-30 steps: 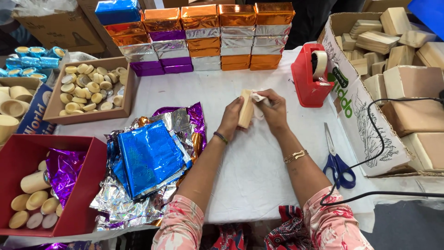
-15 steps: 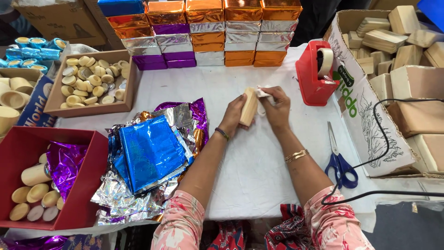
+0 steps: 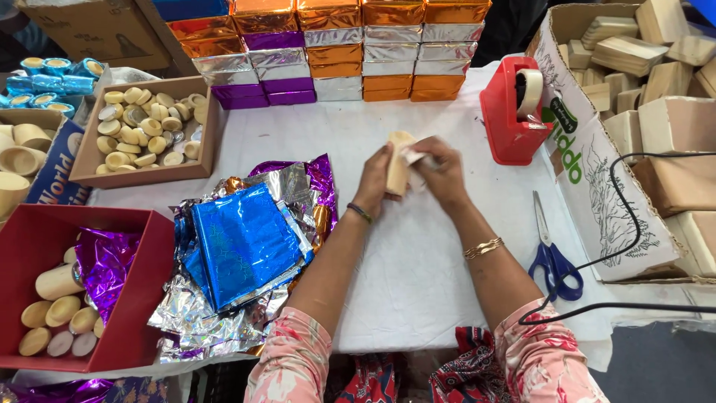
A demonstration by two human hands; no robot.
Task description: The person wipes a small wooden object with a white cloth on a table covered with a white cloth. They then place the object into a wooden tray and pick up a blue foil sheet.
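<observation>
Head cam: left hand (image 3: 375, 181) gripping tan cylinder (image 3: 397, 164), right hand (image 3: 440, 173) pinching white wrap (image 3: 415, 157) w/ fingertips.

Item in hand: one pale tan cylindrical piece (image 3: 397, 170), plain and unwrapped, held roughly upright with its rounded top end at 12 o'clock, above the white table cover. A small strip of whitish tape or paper (image 3: 418, 157) adjoins its upper side at 3 o'clock, partly hidden by fingers.
</observation>
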